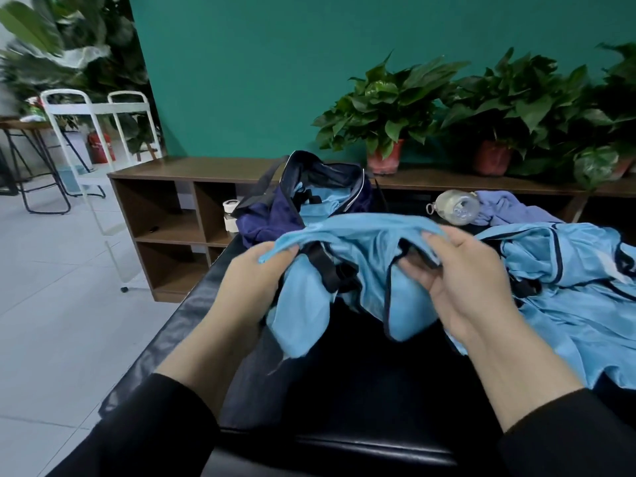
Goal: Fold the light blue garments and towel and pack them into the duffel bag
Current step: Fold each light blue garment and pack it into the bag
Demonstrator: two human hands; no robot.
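Garment gripped by both hands.

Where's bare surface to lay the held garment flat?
Bare black tabletop lies under and nearer than both hands, left and right. Crowded: garment pile to the right, duffel bag and bottle at the far side.

A lounge-like room: teal wall, potted plants, wooden shelf unit, stools.

Teal wall, wooden shelf, tiled floor
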